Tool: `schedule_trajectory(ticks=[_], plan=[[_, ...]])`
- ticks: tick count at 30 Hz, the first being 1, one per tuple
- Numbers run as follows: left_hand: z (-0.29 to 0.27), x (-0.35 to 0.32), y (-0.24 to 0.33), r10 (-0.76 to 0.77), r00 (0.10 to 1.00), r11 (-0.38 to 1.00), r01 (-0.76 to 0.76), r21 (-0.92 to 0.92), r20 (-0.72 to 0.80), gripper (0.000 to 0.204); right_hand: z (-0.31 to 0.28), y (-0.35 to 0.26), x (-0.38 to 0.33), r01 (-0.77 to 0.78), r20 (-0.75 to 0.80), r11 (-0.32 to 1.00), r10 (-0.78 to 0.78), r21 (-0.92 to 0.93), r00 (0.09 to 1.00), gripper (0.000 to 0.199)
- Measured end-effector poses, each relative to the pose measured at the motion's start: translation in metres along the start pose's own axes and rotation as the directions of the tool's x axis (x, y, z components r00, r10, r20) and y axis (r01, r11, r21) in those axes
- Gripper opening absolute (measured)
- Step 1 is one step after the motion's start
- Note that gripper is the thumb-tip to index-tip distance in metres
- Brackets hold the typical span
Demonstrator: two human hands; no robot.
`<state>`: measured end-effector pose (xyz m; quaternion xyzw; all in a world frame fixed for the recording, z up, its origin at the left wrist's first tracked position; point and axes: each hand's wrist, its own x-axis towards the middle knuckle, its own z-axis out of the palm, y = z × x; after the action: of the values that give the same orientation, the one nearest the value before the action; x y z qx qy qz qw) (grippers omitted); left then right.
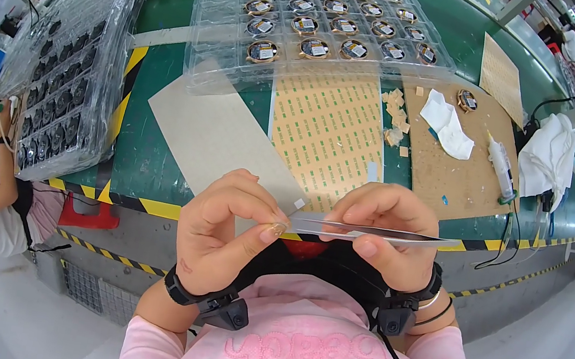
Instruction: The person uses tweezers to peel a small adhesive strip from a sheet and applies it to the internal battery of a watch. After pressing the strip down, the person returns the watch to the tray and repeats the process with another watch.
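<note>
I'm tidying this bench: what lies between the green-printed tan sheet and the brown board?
In the head view, small tan scraps lie between the printed sheet and brown board, with green tabletop also showing there.

Across the bench [153, 151] from me, a blister tray [212, 40] of round modules [314, 48] overlaps a paper sheet [217, 127] and, right of that, an adhesive sheet [326, 125]; further right I have a cardboard board [445, 178] under a wipe [449, 125], a dispensing pen [501, 168] at its right edge; left, another tray [105, 117]; nearest, both hands [393, 226].
</note>
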<state>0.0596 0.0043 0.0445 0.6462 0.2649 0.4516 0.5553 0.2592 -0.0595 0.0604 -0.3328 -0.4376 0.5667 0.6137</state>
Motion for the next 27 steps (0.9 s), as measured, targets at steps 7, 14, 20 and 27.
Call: schedule_trajectory(ticks=[7,14,20,27], plan=[[-0.004,0.000,0.004,0.048,0.995,0.988,-0.061,0.142,0.087,0.007,-0.002,-0.002,0.004,0.018,0.077,0.988,-0.007,-0.154,0.997,0.014],[-0.004,0.002,0.002,0.038,0.992,0.984,-0.058,0.169,0.121,0.006,-0.008,-0.004,0.004,0.113,0.114,0.958,-0.085,-0.263,0.990,0.013],[-0.001,0.004,-0.004,-0.213,0.977,0.966,0.212,-0.146,0.008,0.013,-0.010,-0.005,0.004,0.167,-0.005,0.977,-0.169,-0.133,0.986,0.013],[-0.029,0.047,-0.025,-0.071,0.997,0.978,0.066,0.199,0.015,0.013,-0.034,0.008,0.035,0.073,-0.104,0.968,-0.100,-0.239,0.990,0.014]])
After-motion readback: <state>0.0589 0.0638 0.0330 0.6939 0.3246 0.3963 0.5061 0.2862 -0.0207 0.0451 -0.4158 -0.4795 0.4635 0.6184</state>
